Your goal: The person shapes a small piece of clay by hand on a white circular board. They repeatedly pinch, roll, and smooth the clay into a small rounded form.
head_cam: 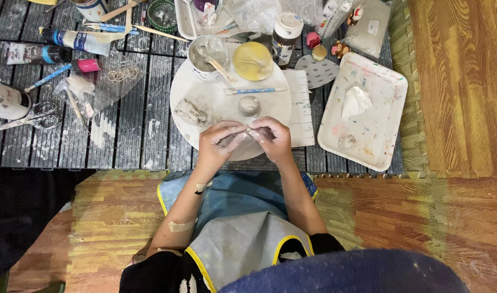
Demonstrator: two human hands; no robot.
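Two clay lumps [190,113] beside clay-smeared hands [247,138]

Left hand [222,141] and right hand [271,137] meet, fingers curled together.

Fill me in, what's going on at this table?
A person in a blue apron is pinching a small piece of grey clay between both hands, left hand and right hand, over the near edge of a round white board. On the board lie a clay lump, a small clay dome, a blue-handled tool and a cup of grey slip. A paint-stained white tray sits to the right.
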